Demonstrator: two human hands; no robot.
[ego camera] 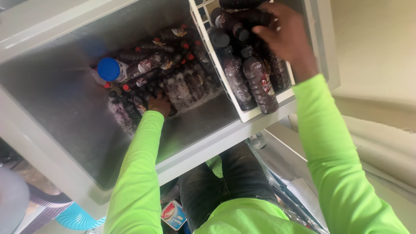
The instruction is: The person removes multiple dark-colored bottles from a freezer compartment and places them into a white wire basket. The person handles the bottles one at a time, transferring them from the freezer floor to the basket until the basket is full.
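Observation:
I look down into an open chest freezer (65, 108) with grey metal walls. My left hand (160, 105), in a bright green sleeve, reaches deep inside and rests on a heap of dark bottles (173, 73) at the bottom; its fingers are mostly hidden among them. My right hand (288, 37) is up at a white wire basket (249, 113) hanging on the freezer's rim and grips a dark bottle (249, 17) lying on top of several others in it. A bottle with a blue cap (110, 69) lies at the left of the heap.
The freezer's white rim (208, 147) runs in front of my dark-trousered legs (229, 182). A small can (173, 214) and a blue-striped object (78, 216) sit on the floor below. Pale floor lies to the right.

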